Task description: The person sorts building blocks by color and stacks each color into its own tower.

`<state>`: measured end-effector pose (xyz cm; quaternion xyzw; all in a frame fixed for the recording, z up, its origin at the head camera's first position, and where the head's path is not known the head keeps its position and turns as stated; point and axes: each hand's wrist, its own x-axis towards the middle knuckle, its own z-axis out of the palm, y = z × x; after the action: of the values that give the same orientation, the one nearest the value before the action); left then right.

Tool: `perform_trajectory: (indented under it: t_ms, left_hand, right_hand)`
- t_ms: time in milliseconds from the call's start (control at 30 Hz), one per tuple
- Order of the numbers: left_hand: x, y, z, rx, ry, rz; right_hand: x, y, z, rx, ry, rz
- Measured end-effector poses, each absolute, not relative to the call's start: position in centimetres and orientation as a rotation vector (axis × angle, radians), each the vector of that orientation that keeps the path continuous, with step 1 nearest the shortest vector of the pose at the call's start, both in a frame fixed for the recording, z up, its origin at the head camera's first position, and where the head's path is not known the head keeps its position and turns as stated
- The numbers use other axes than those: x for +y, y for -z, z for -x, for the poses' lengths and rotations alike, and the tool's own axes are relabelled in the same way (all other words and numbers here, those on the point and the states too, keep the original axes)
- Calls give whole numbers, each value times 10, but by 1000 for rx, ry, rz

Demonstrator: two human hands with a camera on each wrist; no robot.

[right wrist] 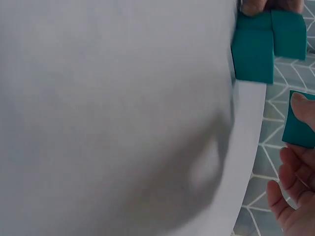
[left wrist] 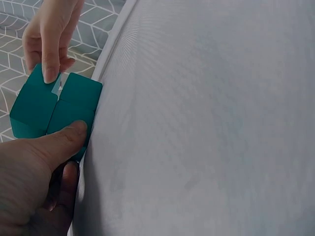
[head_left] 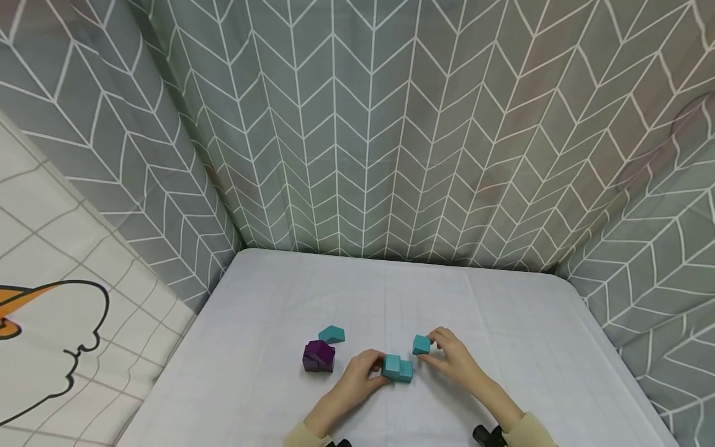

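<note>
A group of joined teal blocks (head_left: 398,369) sits low over the white table, pinched at its left side by the thumb and fingers of my left hand (head_left: 357,377). In the left wrist view the thumb of that hand lies across the teal blocks (left wrist: 74,110). To their right, my right hand (head_left: 455,360) pinches a single teal cube (head_left: 421,344) between thumb and fingers. The right wrist view shows this teal cube (right wrist: 297,127) apart from the joined teal blocks (right wrist: 253,54), with a gap between them.
Left of the hands, a purple block shape (head_left: 319,356) stands on the white tabletop (head_left: 257,304). A loose teal angled block (head_left: 332,334) lies just behind it. Patterned grey curtains (head_left: 357,124) hang at the back and sides.
</note>
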<state>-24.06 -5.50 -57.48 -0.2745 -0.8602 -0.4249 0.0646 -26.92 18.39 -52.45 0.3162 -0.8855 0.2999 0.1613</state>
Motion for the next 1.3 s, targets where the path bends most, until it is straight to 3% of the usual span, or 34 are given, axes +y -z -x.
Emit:
perform_trajectory:
  t_ms: [367, 1300]
  left_hand:
    - [-56, 574, 240, -2560, 1272, 850]
    - [-55, 570, 240, -2576, 1291, 838]
  right_hand:
    - [169, 535, 244, -2505, -1008, -1037]
    - [164, 536, 244, -2581, -924, -1020]
